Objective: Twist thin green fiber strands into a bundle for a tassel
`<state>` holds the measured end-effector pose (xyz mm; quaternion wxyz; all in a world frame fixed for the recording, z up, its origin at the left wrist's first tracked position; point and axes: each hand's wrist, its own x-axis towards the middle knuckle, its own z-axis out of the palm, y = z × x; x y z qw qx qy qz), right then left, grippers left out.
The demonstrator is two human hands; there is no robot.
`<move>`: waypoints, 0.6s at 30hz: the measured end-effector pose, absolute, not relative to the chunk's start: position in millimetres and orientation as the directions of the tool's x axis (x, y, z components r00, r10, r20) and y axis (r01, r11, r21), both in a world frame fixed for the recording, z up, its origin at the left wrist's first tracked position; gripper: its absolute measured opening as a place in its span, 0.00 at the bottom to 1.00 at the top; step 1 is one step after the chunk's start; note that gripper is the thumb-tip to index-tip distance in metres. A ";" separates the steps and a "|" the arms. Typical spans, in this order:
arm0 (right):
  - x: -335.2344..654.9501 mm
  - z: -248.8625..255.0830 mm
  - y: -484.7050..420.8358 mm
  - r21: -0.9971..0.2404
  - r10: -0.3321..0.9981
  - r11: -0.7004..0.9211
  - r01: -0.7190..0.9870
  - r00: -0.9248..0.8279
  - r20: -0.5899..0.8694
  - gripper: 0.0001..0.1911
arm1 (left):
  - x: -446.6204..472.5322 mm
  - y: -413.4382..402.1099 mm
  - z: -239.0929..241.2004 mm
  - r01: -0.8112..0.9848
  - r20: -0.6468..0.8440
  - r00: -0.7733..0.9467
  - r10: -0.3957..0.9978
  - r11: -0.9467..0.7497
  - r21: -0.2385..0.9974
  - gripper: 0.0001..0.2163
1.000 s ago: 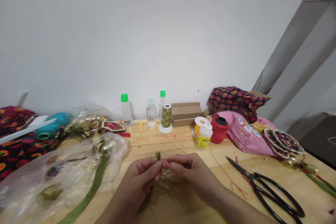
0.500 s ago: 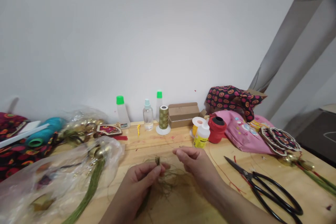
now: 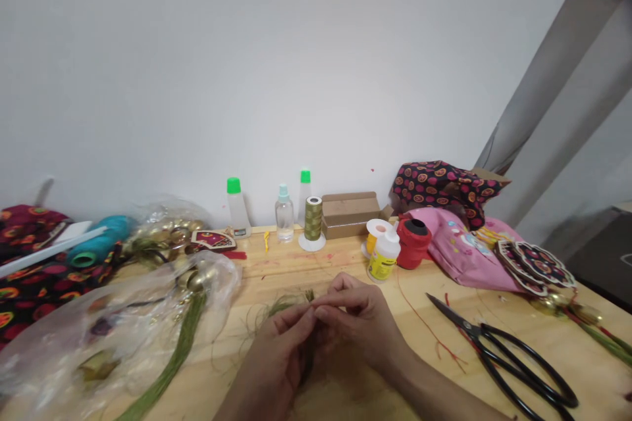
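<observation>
My left hand (image 3: 284,350) is closed around a bundle of olive-green threads (image 3: 309,295). The bundle's short cut end pokes up above the fingertips, and its darker length hangs below. My right hand (image 3: 363,322) meets the left at the fingertips, thumb and forefinger pinched at the bundle; the fine thread between them is too thin to make out. Loose curly green threads (image 3: 266,312) spread over the table just left of and behind the hands. Black-handled scissors (image 3: 486,335) lie to the right of my right hand, blades pointing away.
Behind stand an olive thread spool (image 3: 313,220), a clear bottle (image 3: 284,217), a yellow-labelled glue bottle (image 3: 384,256), a red thread cone (image 3: 413,245) and a cardboard box (image 3: 350,217). At left, a plastic bag (image 3: 143,316) lies by a green tassel (image 3: 172,362); at right, a pink bag (image 3: 459,253).
My right hand has moved left and come together with my left hand at the bundle. The loose threads now lie left of the bundle, and the view has shifted slightly.
</observation>
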<state>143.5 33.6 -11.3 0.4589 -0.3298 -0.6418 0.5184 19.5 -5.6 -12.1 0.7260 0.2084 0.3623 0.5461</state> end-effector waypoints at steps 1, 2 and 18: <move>143.1 -11.6 34.1 -0.970 0.904 0.237 -0.049 -0.355 0.239 0.05 | 19.9 -5.1 -13.8 -0.631 -0.317 0.135 0.939 0.328 0.703 0.06; 142.7 -11.8 34.4 -0.971 0.906 0.235 -0.046 -0.352 0.235 0.05 | 19.8 -4.7 -15.2 -0.618 -0.329 0.122 0.937 0.331 0.713 0.06; 144.7 -11.3 37.9 -0.932 0.900 0.358 0.050 -0.286 0.330 0.04 | 9.7 -7.8 -18.9 -0.287 -0.279 0.044 0.959 0.280 0.916 0.10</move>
